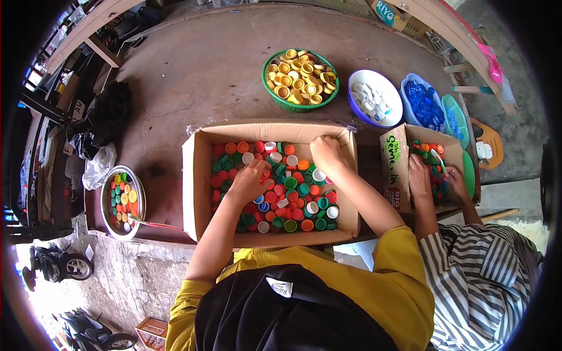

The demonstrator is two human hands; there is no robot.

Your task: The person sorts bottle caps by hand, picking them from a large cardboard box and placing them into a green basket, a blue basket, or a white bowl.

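Observation:
A large cardboard box (275,131) in front of me holds many loose plastic bottle caps (291,182), mostly red, green and orange, with some white and blue. My left hand (250,181) is down among them left of the middle, fingers bent closed against red caps; what they grip is hidden. Near the box's far right corner my right hand (326,154) is closed like a fist, above the caps. Its fingers face away from me, so anything inside it cannot be made out.
Beyond the box stand a green basket (281,104) of yellow caps, a bowl (391,93) of white caps and a basket (404,88) of blue caps. Left is a metal basin (105,205). At right, a co-worker's hands (419,175) reach into a smaller box (391,158).

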